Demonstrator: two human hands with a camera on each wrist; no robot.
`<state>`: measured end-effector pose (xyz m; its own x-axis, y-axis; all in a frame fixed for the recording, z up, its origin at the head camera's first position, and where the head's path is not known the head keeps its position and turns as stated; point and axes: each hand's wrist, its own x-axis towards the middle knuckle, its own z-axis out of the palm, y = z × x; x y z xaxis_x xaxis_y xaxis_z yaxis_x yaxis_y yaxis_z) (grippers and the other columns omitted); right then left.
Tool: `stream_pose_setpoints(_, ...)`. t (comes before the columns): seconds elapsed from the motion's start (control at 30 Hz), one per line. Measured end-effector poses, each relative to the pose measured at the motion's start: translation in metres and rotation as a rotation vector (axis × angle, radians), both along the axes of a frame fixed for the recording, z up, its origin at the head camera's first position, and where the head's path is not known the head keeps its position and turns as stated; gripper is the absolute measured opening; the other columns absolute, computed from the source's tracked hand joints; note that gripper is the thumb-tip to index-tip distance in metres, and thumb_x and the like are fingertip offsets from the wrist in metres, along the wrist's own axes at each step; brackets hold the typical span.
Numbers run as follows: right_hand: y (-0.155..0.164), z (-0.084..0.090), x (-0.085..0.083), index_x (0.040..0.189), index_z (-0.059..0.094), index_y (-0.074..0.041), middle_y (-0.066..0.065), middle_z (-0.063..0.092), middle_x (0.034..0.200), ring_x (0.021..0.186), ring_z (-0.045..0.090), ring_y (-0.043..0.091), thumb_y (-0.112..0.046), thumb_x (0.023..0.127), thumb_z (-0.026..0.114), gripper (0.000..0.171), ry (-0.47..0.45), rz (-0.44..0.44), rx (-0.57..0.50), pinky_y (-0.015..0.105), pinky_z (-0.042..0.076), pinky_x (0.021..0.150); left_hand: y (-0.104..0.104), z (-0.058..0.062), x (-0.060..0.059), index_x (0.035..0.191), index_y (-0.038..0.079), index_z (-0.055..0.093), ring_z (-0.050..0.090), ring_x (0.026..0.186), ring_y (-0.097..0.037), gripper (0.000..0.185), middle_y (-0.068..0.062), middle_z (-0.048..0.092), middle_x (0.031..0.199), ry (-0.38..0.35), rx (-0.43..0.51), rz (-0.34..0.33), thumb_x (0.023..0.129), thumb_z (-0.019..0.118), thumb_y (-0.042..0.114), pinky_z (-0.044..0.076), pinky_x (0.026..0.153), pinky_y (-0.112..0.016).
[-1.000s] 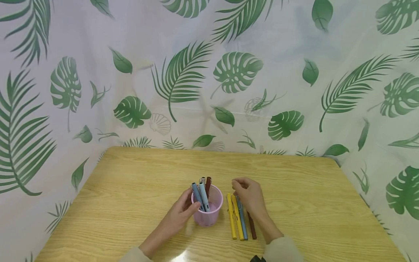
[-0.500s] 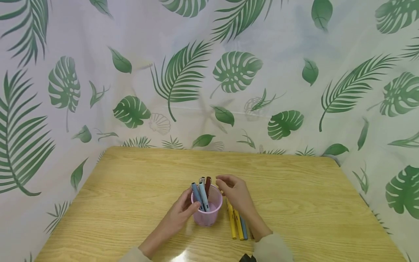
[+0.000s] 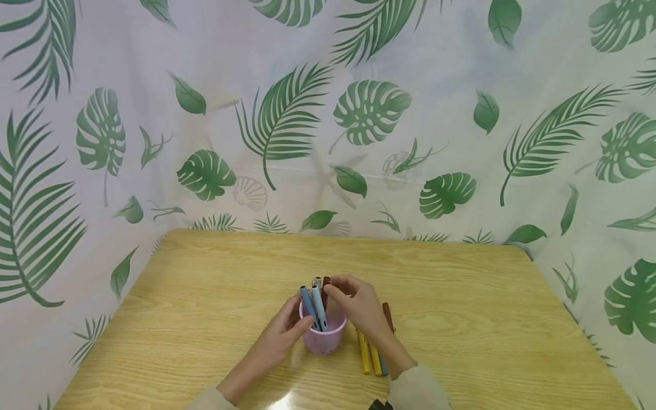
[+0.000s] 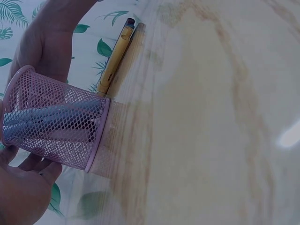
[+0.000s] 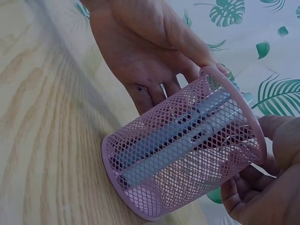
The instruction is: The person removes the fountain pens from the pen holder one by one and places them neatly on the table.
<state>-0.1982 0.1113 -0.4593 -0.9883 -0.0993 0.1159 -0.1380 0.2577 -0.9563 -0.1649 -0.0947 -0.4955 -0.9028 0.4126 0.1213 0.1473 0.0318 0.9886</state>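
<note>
A pink mesh cup [image 3: 324,336] stands on the wooden table [image 3: 205,285] with two blue pens [image 3: 314,304] and a brown pen [image 3: 326,282] upright in it. My left hand [image 3: 297,323] grips the cup's left side, palm against the mesh and thumb across the front. My right hand [image 3: 332,290] is at the cup's top, fingertips pinching the brown pen's end. In the right wrist view the cup [image 5: 187,154] sits between the left palm [image 5: 140,47] and my curled right fingers [image 5: 255,192]. The left wrist view shows the cup [image 4: 56,126] from the side.
Several pens lie side by side just right of the cup: two yellow pens [image 3: 366,356], a blue one [image 3: 382,364] and a brown one [image 3: 388,316], partly under my right wrist. The yellow pens [image 4: 115,58] also show beyond the cup. A leaf-print curtain [image 3: 359,114] rings the table.
My right hand moved left from above the row of lying pens to the cup's top. The left hand and the cup stayed where they were.
</note>
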Motion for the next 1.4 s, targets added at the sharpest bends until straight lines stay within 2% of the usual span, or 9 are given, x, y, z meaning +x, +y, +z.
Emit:
stream_pose_setpoints(0.37, -0.004, -0.002, 0.000, 0.113, 0.077, -0.003, 0.004, 0.074, 0.101, 0.094, 0.064, 0.016, -0.017, 0.097, 0.074, 0.021, -0.005, 0.015, -0.007, 0.027, 0.055, 0.082, -0.001, -0.002, -0.001, 0.161, -0.004, 0.020, 0.030, 0.149, -0.043, 0.064, -0.029, 0.027, 0.163, 0.005, -0.005, 0.001, 0.110, 0.052, 0.017, 0.028, 0.123, -0.048)
stream_pose_setpoints(0.57, -0.001, 0.000, 0.003, 0.111, 0.077, -0.002, 0.005, 0.073, 0.100, 0.092, 0.063, 0.017, -0.020, 0.097, 0.075, 0.023, -0.014, -0.032, -0.008, 0.029, 0.055, 0.080, 0.000, -0.003, -0.001, 0.161, -0.005, 0.021, 0.032, 0.148, -0.044, 0.063, -0.030, 0.029, 0.162, 0.026, -0.004, 0.001, 0.110, 0.053, 0.017, 0.028, 0.122, -0.047)
stream_pose_setpoints(0.87, 0.008, 0.004, 0.005, 0.105, 0.077, -0.003, 0.006, 0.073, 0.095, 0.087, 0.063, 0.018, -0.021, 0.099, 0.073, 0.019, -0.004, -0.073, -0.028, 0.024, 0.055, 0.078, 0.000, -0.001, 0.000, 0.161, -0.005, 0.020, 0.031, 0.149, -0.043, 0.065, -0.030, 0.027, 0.163, 0.028, -0.015, 0.008, 0.109, 0.053, 0.017, 0.027, 0.122, -0.046)
stream_pose_setpoints(1.17, 0.017, 0.009, 0.009, 0.107, 0.077, -0.002, 0.009, 0.075, 0.099, 0.088, 0.068, 0.022, -0.021, 0.099, 0.072, 0.021, 0.009, -0.072, -0.068, 0.034, 0.056, 0.088, -0.001, -0.001, 0.000, 0.161, -0.003, 0.024, 0.032, 0.148, -0.044, 0.064, -0.029, 0.028, 0.162, 0.027, -0.021, 0.029, 0.109, 0.055, 0.017, 0.028, 0.122, -0.046)
stream_pose_setpoints(1.4, 0.023, 0.013, 0.014, 0.108, 0.077, -0.004, 0.009, 0.075, 0.103, 0.090, 0.068, 0.027, -0.024, 0.099, 0.073, 0.022, -0.009, -0.088, -0.066, 0.036, 0.055, 0.088, -0.001, -0.001, 0.000, 0.161, -0.002, 0.024, 0.031, 0.149, -0.043, 0.063, -0.028, 0.027, 0.163, 0.024, -0.022, 0.017, 0.109, 0.054, 0.017, 0.028, 0.122, -0.046)
